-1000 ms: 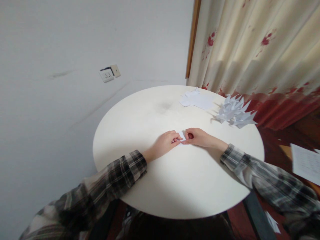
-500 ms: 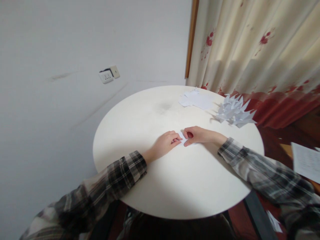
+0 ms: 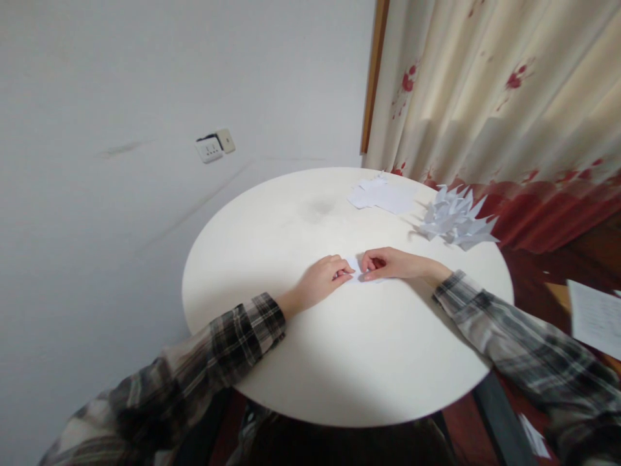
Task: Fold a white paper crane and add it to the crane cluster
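Observation:
A small piece of white paper [image 3: 356, 266] lies on the round white table [image 3: 339, 349], mostly covered by my two hands. My left hand [image 3: 325, 279] is closed on its left part, thumb and fingertips pinched together at the paper. My right hand [image 3: 388, 263] grips the right part between thumb and curled fingers. A narrow strip of the paper shows between the hands; its folds are too small to make out.
Loose white paper sheets [image 3: 383, 194] lie at the table's back. To their right stands a cluster of pointed folded paper pieces [image 3: 456, 219]. A curtain [image 3: 485, 116] hangs behind them, and a wall with a socket [image 3: 209, 149] rises at the left.
My right hand has slid slightly to the right along the paper, widening the gap between the hands. My left hand stays almost where it was.

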